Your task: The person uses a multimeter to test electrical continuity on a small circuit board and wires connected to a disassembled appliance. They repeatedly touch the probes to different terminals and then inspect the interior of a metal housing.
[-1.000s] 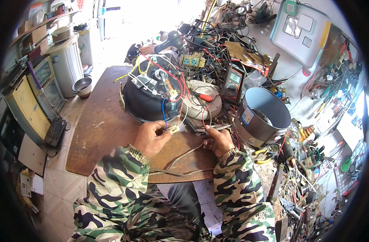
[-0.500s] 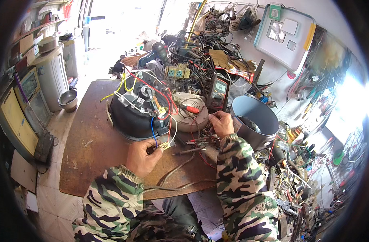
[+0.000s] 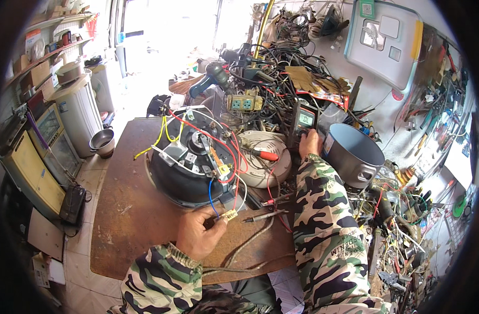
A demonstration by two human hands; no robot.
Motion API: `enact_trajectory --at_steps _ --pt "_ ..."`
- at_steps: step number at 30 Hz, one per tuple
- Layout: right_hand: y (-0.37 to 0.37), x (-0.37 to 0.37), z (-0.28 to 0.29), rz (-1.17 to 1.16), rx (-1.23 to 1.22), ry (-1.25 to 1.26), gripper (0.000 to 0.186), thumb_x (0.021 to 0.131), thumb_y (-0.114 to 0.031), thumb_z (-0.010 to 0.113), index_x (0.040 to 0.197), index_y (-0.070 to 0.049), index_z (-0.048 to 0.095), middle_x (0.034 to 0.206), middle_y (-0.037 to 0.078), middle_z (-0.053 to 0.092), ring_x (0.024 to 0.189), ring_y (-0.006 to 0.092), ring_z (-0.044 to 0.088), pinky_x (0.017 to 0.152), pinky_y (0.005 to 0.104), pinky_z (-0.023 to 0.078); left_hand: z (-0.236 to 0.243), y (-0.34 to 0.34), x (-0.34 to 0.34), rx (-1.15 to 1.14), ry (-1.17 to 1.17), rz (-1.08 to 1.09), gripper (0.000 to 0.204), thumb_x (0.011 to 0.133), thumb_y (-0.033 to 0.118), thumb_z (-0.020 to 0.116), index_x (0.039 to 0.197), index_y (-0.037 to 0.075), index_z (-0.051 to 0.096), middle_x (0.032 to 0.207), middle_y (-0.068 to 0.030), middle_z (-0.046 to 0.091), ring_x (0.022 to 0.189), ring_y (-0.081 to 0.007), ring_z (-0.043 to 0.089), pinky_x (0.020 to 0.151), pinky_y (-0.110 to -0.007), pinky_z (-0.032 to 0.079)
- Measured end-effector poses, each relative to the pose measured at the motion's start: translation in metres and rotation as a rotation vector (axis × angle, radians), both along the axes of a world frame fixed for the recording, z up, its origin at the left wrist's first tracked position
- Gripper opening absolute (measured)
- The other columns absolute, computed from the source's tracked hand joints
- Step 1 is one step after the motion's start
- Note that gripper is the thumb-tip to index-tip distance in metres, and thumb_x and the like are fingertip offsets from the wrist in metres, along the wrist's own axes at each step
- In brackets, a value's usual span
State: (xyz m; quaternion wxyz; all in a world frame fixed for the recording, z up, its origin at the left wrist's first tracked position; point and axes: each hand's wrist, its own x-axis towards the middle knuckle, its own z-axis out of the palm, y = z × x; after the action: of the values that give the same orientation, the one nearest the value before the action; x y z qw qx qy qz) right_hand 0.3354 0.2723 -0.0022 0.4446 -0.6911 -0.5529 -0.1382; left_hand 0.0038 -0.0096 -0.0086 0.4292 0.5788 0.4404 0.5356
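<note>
My left hand (image 3: 202,231) pinches a small pale wire connector (image 3: 229,214), from which blue, red and white wires run to an upturned black round appliance body (image 3: 171,178). Its underside is exposed, with metal brackets and loose wires; it looks like a rice cooker. Further right, my right hand (image 3: 310,143) is at the lower front of a multimeter (image 3: 304,119), fingers closed at its dial area, which they partly hide. The meter's display is lit. A red-handled probe (image 3: 265,155) lies across a round beige cover (image 3: 260,175) beside the black body.
A grey pot (image 3: 354,154) stands right of my right forearm. A soldering iron (image 3: 263,216) and cord lie on the brown wooden table (image 3: 124,225). Behind are a socket block (image 3: 243,103), a blue heat gun (image 3: 211,78) and tangled cables. Loose parts crowd the right side.
My right hand has moved forward from beside the beige cover to the multimeter's dial area. My left hand still pinches the connector. The whole view has shifted slightly.
</note>
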Motion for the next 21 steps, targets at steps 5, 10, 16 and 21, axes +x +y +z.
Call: enact_trajectory --at_steps 5,10,16,21 --pt "0.02 0.017 -0.006 -0.042 -0.085 -0.098 0.02 0.081 -0.011 0.069 0.092 0.003 0.06 0.089 0.025 0.061 0.09 0.0461 0.061 0.072 0.053 0.049 0.009 -0.003 0.003 -0.022 0.04 0.01 0.02 0.086 0.002 0.065 0.104 -0.005 0.068 0.083 -0.0022 0.068 0.072 -0.0041 0.058 0.063 -0.022 0.048" --pt "0.016 0.013 -0.012 -0.03 -0.107 -0.171 0.025 0.08 -0.01 0.072 0.1 0.003 0.064 0.098 0.022 0.061 0.092 0.0442 0.062 0.076 0.0504 0.051 0.007 -0.004 0.005 -0.034 0.034 0.022 0.017 0.087 0.004 0.066 0.101 -0.007 0.068 0.077 -0.003 0.067 0.068 -0.0045 0.057 0.059 -0.022 0.046" --pt "0.01 0.013 -0.014 -0.01 0.0 -0.286 0.017 0.085 -0.007 0.064 0.098 0.003 0.065 0.097 0.024 0.061 0.085 0.0426 0.065 0.068 0.0481 0.054 0.01 -0.004 0.003 -0.091 0.062 0.008 0.02 0.086 -0.002 0.066 0.105 -0.007 0.067 0.087 -0.0038 0.068 0.075 -0.0042 0.059 0.065 -0.019 0.048" --pt "0.013 0.011 -0.017 -0.013 0.014 -0.231 0.015 0.086 -0.01 0.065 0.095 0.002 0.066 0.096 0.023 0.061 0.086 0.0416 0.065 0.07 0.0491 0.054 0.004 -0.002 0.004 -0.076 0.033 0.03 0.019 0.086 -0.001 0.067 0.104 -0.007 0.068 0.084 -0.0022 0.066 0.071 -0.0031 0.056 0.061 -0.019 0.045"
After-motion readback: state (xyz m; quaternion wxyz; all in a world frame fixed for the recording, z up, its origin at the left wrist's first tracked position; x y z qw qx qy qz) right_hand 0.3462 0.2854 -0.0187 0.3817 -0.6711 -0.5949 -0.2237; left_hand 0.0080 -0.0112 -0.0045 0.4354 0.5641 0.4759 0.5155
